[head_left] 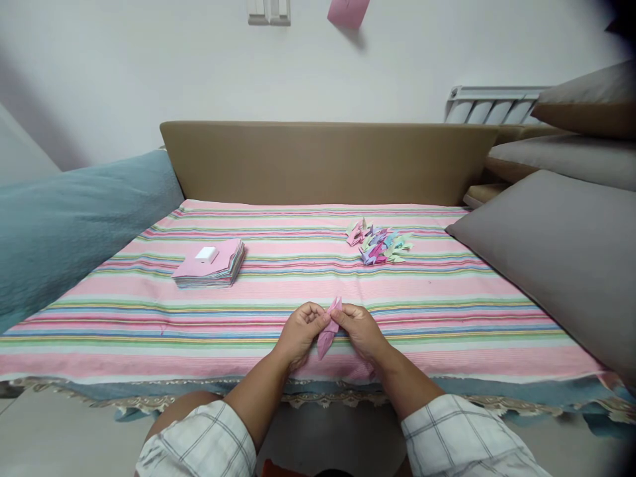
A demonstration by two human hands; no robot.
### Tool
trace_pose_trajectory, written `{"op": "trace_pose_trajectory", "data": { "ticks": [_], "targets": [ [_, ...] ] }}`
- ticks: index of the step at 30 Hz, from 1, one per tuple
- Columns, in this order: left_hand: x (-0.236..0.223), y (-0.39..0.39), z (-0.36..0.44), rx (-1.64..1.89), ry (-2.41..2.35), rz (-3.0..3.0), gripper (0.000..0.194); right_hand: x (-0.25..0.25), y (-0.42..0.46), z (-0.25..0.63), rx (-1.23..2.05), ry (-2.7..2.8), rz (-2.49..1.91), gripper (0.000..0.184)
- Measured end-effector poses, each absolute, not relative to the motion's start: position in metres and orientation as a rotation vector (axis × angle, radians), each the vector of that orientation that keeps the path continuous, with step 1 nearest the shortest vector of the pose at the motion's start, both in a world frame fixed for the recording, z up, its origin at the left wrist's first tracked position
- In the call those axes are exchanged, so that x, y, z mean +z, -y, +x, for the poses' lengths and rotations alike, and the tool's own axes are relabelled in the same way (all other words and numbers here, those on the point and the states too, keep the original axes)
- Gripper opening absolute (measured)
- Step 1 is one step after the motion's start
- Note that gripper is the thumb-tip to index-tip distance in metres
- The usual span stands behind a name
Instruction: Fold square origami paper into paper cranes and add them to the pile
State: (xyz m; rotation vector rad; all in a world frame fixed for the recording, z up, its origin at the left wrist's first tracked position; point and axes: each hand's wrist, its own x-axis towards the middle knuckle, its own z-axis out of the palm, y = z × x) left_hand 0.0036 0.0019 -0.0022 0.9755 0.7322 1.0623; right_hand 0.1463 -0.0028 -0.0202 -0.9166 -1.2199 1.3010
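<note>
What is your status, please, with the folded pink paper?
Left grip, right grip: both pinching slender folded pink paper. Paper partly hidden by both. Multicoloured folded-paper pile beyond, to the right, not in the way.

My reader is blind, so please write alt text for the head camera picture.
A person's left hand and right hand hold a folded pink paper over a striped cloth. Beyond them, colourful folded papers lie to the right, and a paper stack topped by a small white object to the left.
</note>
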Motion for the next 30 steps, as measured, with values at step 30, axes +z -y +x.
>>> {"op": "trace_pose_trajectory", "data": {
  "ticks": [30],
  "targets": [
    [-0.0042, 0.0028, 0.0041, 0.921, -0.837, 1.341, 0.034, -0.0223, 0.0005, 0.1384, 1.294, 0.916, -0.914, 0.027]
  ]
}}
